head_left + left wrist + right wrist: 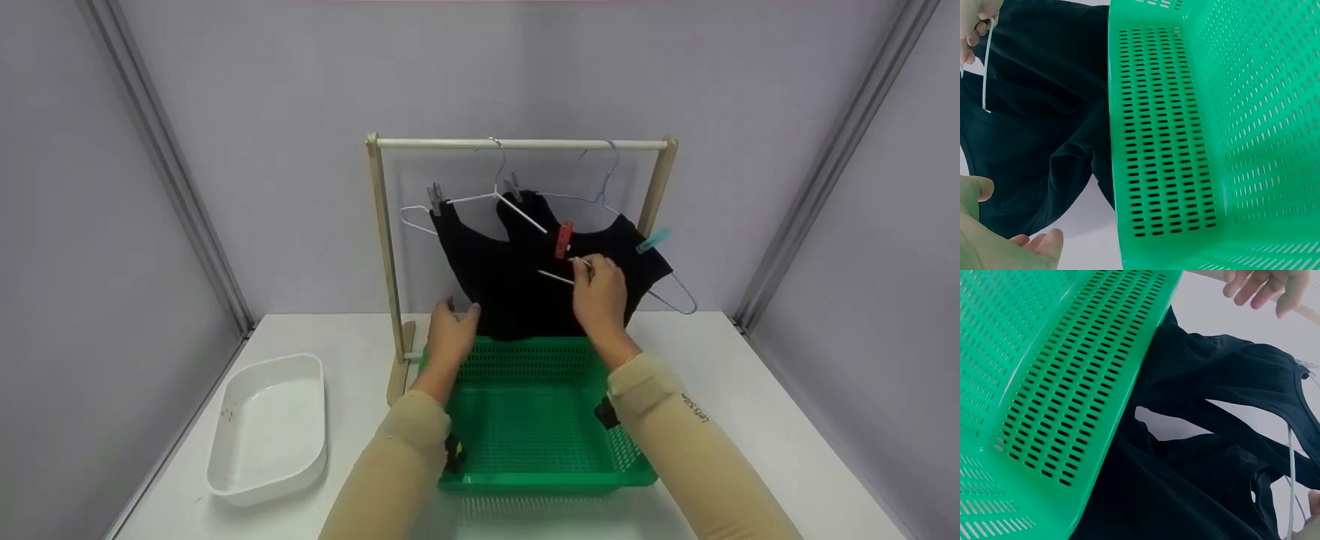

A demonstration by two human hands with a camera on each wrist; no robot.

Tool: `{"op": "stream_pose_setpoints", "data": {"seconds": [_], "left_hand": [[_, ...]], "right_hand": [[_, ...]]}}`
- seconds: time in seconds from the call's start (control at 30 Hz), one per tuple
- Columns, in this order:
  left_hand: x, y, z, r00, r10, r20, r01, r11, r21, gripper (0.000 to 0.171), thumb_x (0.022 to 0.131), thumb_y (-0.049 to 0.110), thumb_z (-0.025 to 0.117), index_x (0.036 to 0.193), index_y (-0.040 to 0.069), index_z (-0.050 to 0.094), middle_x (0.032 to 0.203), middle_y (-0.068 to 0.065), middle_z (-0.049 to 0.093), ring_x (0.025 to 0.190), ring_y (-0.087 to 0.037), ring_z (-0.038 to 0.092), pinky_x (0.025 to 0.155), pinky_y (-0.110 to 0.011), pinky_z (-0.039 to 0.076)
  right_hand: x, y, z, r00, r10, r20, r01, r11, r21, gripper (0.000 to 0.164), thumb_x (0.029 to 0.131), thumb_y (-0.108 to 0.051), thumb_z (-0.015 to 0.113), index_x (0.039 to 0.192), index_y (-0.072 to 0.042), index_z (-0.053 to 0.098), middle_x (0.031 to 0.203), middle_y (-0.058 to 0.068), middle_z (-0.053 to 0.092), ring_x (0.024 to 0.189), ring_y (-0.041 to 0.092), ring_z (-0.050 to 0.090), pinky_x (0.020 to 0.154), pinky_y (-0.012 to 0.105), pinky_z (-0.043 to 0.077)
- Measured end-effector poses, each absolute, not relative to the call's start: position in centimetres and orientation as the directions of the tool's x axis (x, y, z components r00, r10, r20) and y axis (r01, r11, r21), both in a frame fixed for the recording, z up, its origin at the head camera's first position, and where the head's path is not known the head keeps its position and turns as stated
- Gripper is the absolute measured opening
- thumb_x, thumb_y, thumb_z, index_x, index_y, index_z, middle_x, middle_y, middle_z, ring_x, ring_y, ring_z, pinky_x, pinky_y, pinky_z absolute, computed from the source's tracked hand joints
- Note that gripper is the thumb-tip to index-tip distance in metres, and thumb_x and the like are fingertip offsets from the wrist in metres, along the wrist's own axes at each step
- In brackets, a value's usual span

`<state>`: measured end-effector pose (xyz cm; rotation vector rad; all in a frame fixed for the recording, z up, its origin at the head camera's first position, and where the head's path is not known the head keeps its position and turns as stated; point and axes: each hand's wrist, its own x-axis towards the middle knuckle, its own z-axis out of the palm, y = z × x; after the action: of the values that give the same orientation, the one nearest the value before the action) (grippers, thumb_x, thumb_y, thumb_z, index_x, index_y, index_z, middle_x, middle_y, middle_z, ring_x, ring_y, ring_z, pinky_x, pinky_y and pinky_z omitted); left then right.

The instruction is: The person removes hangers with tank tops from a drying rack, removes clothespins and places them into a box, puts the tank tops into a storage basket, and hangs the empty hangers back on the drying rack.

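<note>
My right hand [600, 296] pinches the right end of a white wire hanger [469, 198], in front of the black garments. From this hanger hangs a black sleeveless top [480, 262], its left strap held by a grey clothespin [435, 199]. Beside the garment's lower left edge is my left hand [452, 334], fingers apart and holding nothing; the left wrist view shows its loosely spread fingers [1044, 250]. Behind, another black top [619, 240] hangs on a blue hanger [602, 191], with a blue clothespin [654, 240] on its right shoulder. A red clothespin [564, 240] sits just above my right hand.
A wooden rack with a white rod [435, 143] carries both hangers. Below my arms stands a green perforated basket [540, 480], close under the garments' hems. At the left lies a white tray [322, 450]. Another grey clothespin [513, 187] is on the rear top.
</note>
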<state>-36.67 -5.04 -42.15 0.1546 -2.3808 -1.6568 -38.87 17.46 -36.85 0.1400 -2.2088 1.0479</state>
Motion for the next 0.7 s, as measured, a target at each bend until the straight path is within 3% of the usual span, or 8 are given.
{"op": "stream_pose_setpoints", "data": {"seconds": [0.17, 0.5, 0.7], "left_hand": [[-36.6, -5.1, -42.2, -0.971, -0.215, 0.104, 0.033, 0.314, 0.949, 0.068, 0.101, 0.036, 0.055, 0.151, -0.004, 0.033, 0.152, -0.023, 0.041, 0.135, -0.037, 0.045, 0.11, -0.047, 0.039], [-36.9, -5.5, -42.4, -0.969, -0.228, 0.1, 0.021, 0.327, 0.945, 0.066, 0.1, 0.034, 0.055, 0.149, -0.006, 0.036, 0.148, -0.023, 0.045, 0.133, -0.036, 0.048, 0.109, -0.046, 0.041], [-37.1, -5.4, -42.2, -0.972, -0.221, 0.083, 0.017, 0.282, 0.959, 0.073, 0.098, 0.036, 0.058, 0.152, -0.003, 0.029, 0.15, -0.022, 0.042, 0.137, -0.036, 0.044, 0.111, -0.047, 0.038]], "right_hand": [[-38.8, 17.4, -36.9, -0.758, 0.193, 0.623, -0.387, 0.636, -0.667, 0.027, 0.105, -0.021, 0.055, 0.098, 0.003, 0.066, 0.087, 0.017, 0.058, 0.088, 0.035, 0.054, 0.084, 0.049, 0.043], [-38.5, 18.1, -35.9, -0.786, 0.229, 0.574, -0.366, 0.576, -0.731, 0.026, 0.105, -0.019, 0.054, 0.1, 0.002, 0.068, 0.101, 0.019, 0.066, 0.09, 0.031, 0.06, 0.083, 0.045, 0.047], [-37.9, 19.3, -35.0, -0.792, 0.242, 0.561, -0.358, 0.561, -0.747, 0.027, 0.105, -0.021, 0.054, 0.102, 0.002, 0.068, 0.102, 0.018, 0.066, 0.091, 0.029, 0.058, 0.083, 0.044, 0.046]]}}
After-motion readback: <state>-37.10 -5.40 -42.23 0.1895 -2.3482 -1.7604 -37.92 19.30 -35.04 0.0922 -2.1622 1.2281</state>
